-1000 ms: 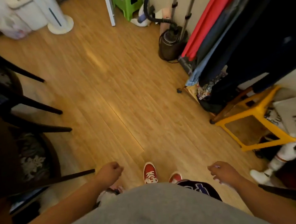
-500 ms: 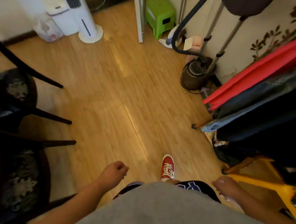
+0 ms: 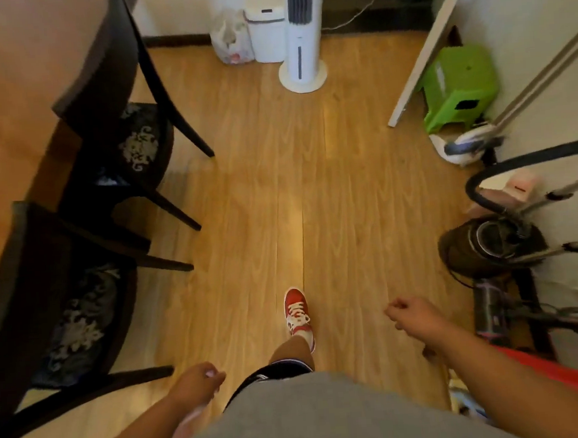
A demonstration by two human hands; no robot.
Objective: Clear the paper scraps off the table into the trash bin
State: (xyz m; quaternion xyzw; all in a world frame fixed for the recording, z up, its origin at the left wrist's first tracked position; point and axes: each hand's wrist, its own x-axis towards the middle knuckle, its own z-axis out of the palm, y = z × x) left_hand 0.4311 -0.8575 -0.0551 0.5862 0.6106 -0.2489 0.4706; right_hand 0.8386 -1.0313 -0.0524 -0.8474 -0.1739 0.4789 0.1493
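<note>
Fig. Head view, looking down at floor. Paper scraps: none plainly seen; a small pale spot shows at the curled fingertips of the left hand point(image 3: 198, 382), too blurred to tell if it is paper. Trash bin point(image 3: 266, 35): white w/ lid, standing at the far wall, well apart from both hands; a tied plastic bag point(image 3: 230, 40) leans just beside it on its left, a white tower fan point(image 3: 300, 36) stands just beside it on its right, fan base on the floor. Table point(image 3: 3, 112): wood top, at left edge of view, blurred; the part in view looks bare.

Left hand: low in view, near the person's waist, fingers curled into a loose fist; cannot tell if it grips anything. Right hand point(image 3: 412, 316): further fwd, over the floor, fingers curled in, narrow; nothing visible in it, though the palm side is hidden.

Between the hands: grey shirt point(image 3: 322, 418), dark shorts, one leg fwd w/ a red sneaker point(image 3: 297, 312) on the wood floor point(image 3: 295, 184).

Surroundings: two dark chairs point(image 3: 119, 155) w/ patterned seat cushions, tucked beside the table at left. At right: green plastic stool point(image 3: 459, 87) behind a white door edge; garment steamer base point(image 3: 491, 242) w/ black hose and poles; red fabric at lower right corner.
</note>
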